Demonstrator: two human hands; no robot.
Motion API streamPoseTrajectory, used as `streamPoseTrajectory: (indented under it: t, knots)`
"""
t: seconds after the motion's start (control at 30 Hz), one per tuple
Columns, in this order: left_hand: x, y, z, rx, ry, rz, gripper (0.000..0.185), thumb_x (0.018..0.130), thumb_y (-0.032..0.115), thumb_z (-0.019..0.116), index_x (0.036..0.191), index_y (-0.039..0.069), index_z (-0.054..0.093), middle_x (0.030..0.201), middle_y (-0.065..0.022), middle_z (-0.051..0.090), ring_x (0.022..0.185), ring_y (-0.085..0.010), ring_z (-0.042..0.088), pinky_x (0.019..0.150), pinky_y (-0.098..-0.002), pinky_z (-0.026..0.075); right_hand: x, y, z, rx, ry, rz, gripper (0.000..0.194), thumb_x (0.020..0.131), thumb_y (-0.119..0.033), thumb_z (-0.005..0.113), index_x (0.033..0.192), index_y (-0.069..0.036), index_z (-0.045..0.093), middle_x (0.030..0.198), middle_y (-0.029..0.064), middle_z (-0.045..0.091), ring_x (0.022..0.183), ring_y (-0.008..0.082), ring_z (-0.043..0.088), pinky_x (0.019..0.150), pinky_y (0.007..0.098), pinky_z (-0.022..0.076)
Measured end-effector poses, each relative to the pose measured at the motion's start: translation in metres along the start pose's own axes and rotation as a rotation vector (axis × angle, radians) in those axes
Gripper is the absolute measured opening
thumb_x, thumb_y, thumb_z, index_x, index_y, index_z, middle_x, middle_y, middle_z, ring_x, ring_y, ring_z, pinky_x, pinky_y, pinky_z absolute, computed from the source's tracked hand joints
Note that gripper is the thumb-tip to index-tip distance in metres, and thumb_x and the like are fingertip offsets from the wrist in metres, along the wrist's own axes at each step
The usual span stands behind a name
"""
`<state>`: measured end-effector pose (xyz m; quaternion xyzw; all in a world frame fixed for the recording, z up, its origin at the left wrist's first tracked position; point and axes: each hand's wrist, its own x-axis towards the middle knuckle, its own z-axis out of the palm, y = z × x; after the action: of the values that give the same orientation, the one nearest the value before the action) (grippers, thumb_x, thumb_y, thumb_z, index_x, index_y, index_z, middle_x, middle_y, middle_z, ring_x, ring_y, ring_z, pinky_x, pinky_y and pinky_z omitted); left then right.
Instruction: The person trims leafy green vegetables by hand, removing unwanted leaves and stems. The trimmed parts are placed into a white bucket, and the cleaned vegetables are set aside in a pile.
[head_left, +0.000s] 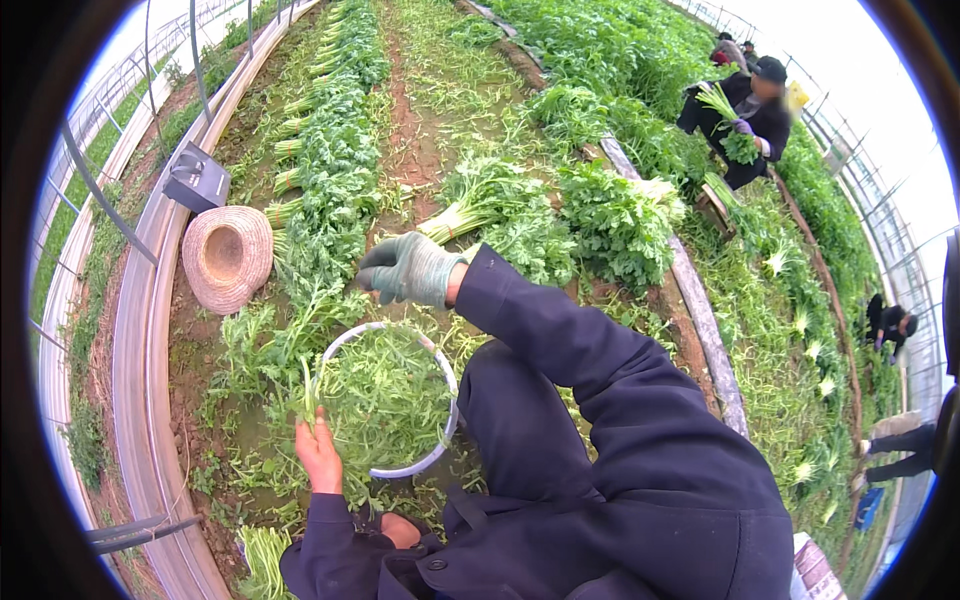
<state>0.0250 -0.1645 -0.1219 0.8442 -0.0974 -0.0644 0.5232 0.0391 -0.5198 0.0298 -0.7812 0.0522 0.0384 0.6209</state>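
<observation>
My bare left hand (319, 454) grips a few green leafy stems (309, 394) at the left rim of a round white bucket (454, 397). Loose cut greens (386, 401) fill the bucket to its rim. Beyond it my right hand (412, 270), in a grey-green coated work glove, hangs in the air with bent fingers somewhat apart. I see nothing held in it. Just past that hand, a bundle of leafy greens (457, 217), tied with a red band, lies on the ground. More leafy plants (255, 345) lie left of the bucket.
A long row of tied bundles (330, 150) runs away ahead. At the left are a straw hat (225, 259) and a dark box (196, 176) by a plastic-covered edge (142, 360). A pile of greens (619, 225) lies right. Farther right, a person (739, 120) holds greens; others work beyond.
</observation>
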Motion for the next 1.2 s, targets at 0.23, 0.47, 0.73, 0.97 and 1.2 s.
streamPoseTrajectory:
  t: [0.23, 0.47, 0.73, 0.97, 1.2]
  knots:
    - [-0.004, 0.057, -0.032, -0.276, 0.057, 0.015, 0.021, 0.094, 0.001, 0.050, 0.113, -0.006, 0.053, 0.105, -0.0088, 0.060, 0.092, -0.0128, 0.055, 0.084, -0.0272, 0.045, -0.025, -0.023, 0.104, 0.082, -0.225, 0.069, 0.039, 0.088, -0.032, 0.070, 0.108, 0.001, 0.071, 0.086, 0.0095, 0.073, 0.070, 0.0150, 0.068, 0.062, 0.0314, 0.0539]
    - [-0.015, 0.069, -0.045, -0.516, -0.046, -0.078, 0.023, 0.102, 0.013, 0.052, 0.122, 0.006, 0.061, 0.088, 0.0024, 0.061, 0.069, -0.0046, 0.052, 0.056, -0.0219, 0.046, -0.015, 0.012, 0.156, 0.317, -0.416, 0.114, 0.054, 0.091, -0.033, 0.069, 0.129, 0.004, 0.056, 0.109, 0.0117, 0.070, 0.067, 0.0133, 0.067, 0.059, 0.0251, 0.0546]
    - [-0.029, 0.068, -0.027, 0.158, 0.266, 0.148, 0.025, 0.094, 0.014, 0.065, 0.115, 0.005, 0.057, 0.089, -0.0191, 0.066, 0.075, -0.0335, 0.065, 0.067, -0.0405, 0.051, -0.001, 0.032, 0.192, 0.386, -0.346, 0.098, 0.014, 0.092, -0.019, 0.067, 0.094, -0.006, 0.063, 0.063, 0.0002, 0.057, 0.049, 0.0103, 0.048, 0.049, 0.0256, 0.0381]
    - [-0.018, 0.058, -0.044, -0.122, 0.175, 0.158, 0.018, 0.099, 0.018, 0.060, 0.110, 0.003, 0.059, 0.076, -0.0056, 0.059, 0.068, -0.0125, 0.051, 0.064, -0.0296, 0.045, 0.021, 0.031, 0.155, 0.849, -0.156, 0.355, 0.018, 0.094, -0.023, 0.063, 0.089, -0.006, 0.064, 0.060, 0.0012, 0.052, 0.044, 0.0134, 0.046, 0.043, 0.0292, 0.0372]
    - [-0.021, 0.057, -0.053, 0.054, 0.261, 0.144, 0.015, 0.096, 0.015, 0.062, 0.107, 0.005, 0.059, 0.079, -0.0092, 0.062, 0.065, -0.0198, 0.058, 0.061, -0.0330, 0.047, 0.022, 0.012, 0.144, 0.175, 0.050, -0.132, 0.031, 0.094, -0.026, 0.067, 0.111, 0.000, 0.065, 0.067, 0.0004, 0.061, 0.051, 0.0071, 0.052, 0.045, 0.0215, 0.0399]
